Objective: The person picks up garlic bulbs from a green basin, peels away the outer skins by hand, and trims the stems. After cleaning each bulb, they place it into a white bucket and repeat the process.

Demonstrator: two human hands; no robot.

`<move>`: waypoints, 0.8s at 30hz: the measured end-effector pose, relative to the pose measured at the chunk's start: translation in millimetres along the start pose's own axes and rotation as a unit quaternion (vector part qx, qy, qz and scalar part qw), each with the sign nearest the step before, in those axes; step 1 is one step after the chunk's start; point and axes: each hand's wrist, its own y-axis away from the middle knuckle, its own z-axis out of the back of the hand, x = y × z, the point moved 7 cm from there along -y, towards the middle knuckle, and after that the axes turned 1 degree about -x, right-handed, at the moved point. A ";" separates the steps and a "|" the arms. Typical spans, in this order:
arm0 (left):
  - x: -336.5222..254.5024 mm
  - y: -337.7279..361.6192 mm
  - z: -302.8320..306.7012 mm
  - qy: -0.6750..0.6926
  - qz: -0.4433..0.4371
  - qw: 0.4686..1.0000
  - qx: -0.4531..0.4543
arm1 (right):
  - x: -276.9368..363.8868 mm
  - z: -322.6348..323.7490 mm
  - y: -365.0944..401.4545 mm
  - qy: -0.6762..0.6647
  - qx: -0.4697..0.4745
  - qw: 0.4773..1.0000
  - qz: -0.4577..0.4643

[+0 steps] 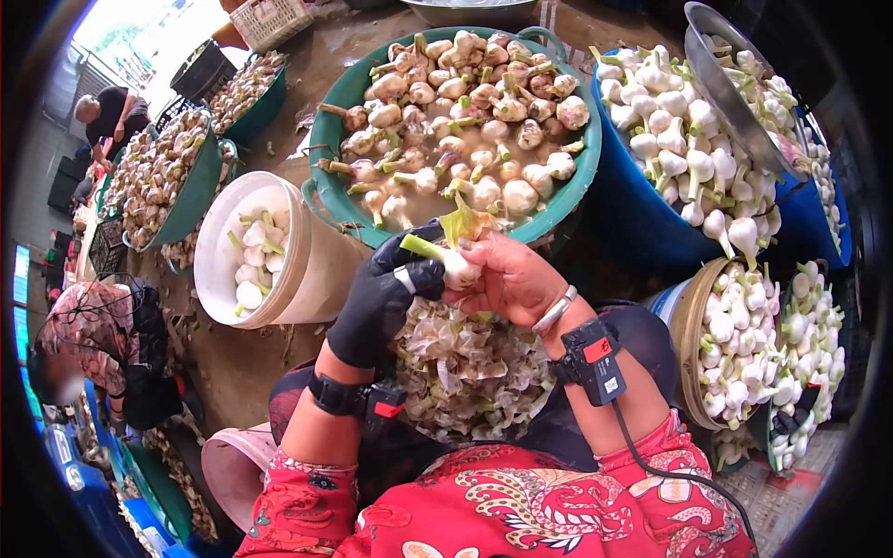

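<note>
My left hand [391,296], in a black glove, is closed around a garlic bulb [459,272] whose green stem points up and left. With bare fingers, my right hand [519,275] pinches a yellowish outer skin [461,223] that stands up from the bulb's far side. Below both hands lies a heap of peeled garlic skins [474,372] in my lap. Just beyond them is a green tub [321,153] of murky water, with many unpeeled bulbs [470,88] floating and piled in it.
At left a white bucket [321,265] lies tilted with some peeled bulbs. A blue barrel [619,200] and a tilted bucket [672,302] at right are heaped with white bulbs. A metal basin [735,88] leans on the barrel. Two people [93,325] bend over at far left.
</note>
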 end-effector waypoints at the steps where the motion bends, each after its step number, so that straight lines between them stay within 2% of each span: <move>1: -0.3 -0.8 2.4 -0.018 -0.010 1.000 -0.010 | -0.6 -2.5 -2.2 -0.004 0.000 1.000 0.004; 2: -1.5 -2.1 4.8 -0.036 -0.022 0.999 -0.019 | 0.3 -5.2 -4.5 -0.007 0.000 1.000 0.009; 3: -0.9 -2.9 7.7 -0.036 -0.020 0.999 -0.021 | 1.5 1.9 -5.7 0.004 -0.079 0.997 0.012; 4: -1.5 -4.4 11.8 -0.028 -0.027 0.999 -0.019 | -4.5 2.3 -11.8 0.003 -0.078 0.997 0.011; 5: -2.2 -5.8 15.7 -0.019 -0.034 0.999 -0.018 | 12.2 5.2 -15.3 0.121 -0.099 0.969 0.190; 6: -3.9 -6.9 18.1 -0.011 -0.042 0.999 -0.018 | 31.7 -5.9 -4.7 0.232 -0.113 0.897 0.360; 7: -8.8 -7.2 19.5 0.057 -0.052 0.997 -0.027 | 41.0 -13.5 7.7 0.319 -0.139 0.826 0.443; 8: -15.6 -10.1 22.7 0.087 -0.076 0.992 -0.041 | 43.1 -16.6 10.9 0.319 -0.135 0.827 0.443; 9: -20.5 -10.2 28.5 0.088 -0.080 0.992 -0.045 | 52.1 -40.8 27.2 0.436 -0.111 0.719 0.530; 10: -40.5 -4.6 37.3 -0.135 -0.171 0.973 -0.069 | 52.7 -65.0 43.0 0.537 -0.082 0.586 0.601; 11: -58.4 3.2 40.7 -0.352 -0.251 0.897 -0.092 | 42.4 -76.3 48.6 0.570 -0.031 0.591 0.571; 12: -70.4 11.0 36.9 -0.550 -0.313 0.766 -0.112 | 24.9 -77.9 43.7 0.595 0.020 0.600 0.535; 14: -84.4 16.8 41.0 -0.530 -0.347 0.762 -0.133 | -21.8 -54.7 16.2 0.700 0.086 0.642 0.301; 15: -74.9 11.1 56.7 -0.263 -0.318 0.906 -0.093 | -25.3 -49.5 13.7 0.700 0.089 0.639 0.306; 16: -55.4 0.8 66.6 0.030 -0.259 0.965 -0.040 | -39.4 -31.7 3.3 0.745 0.087 0.636 0.180; 17: -44.7 -4.6 69.8 0.056 -0.255 0.964 -0.039 | -52.9 -13.2 -1.0 0.776 0.081 0.624 0.046; 18: -44.1 -4.6 67.1 0.058 -0.252 0.965 -0.037 | -51.9 -11.5 -2.0 0.775 0.078 0.626 0.043; 19: -47.1 -0.9 61.3 -0.125 -0.273 0.952 -0.067 | -29.4 -19.9 -1.3 0.722 0.027 0.667 0.182; 20: -50.6 2.5 53.9 -0.304 -0.285 0.904 -0.094 | -6.9 -24.9 5.2 0.650 -0.025 0.690 0.318; 21: -34.9 -4.5 65.9 0.057 -0.143 0.984 -0.095 | -1.4 -26.8 4.1 0.650 -0.027 0.690 0.317; 22: -43.3 -3.2 71.3 0.055 -0.141 0.984 -0.094 | 9.0 -23.4 3.0 0.594 -0.067 0.745 0.297; 23: -69.9 4.6 86.3 -0.129 -0.225 0.953 -0.154 | 14.9 -17.6 1.9 0.533 -0.105 0.793 0.275; 24: -94.7 13.7 97.0 -0.306 -0.300 0.880 -0.207 | 14.9 -17.5 1.3 0.532 -0.107 0.794 0.276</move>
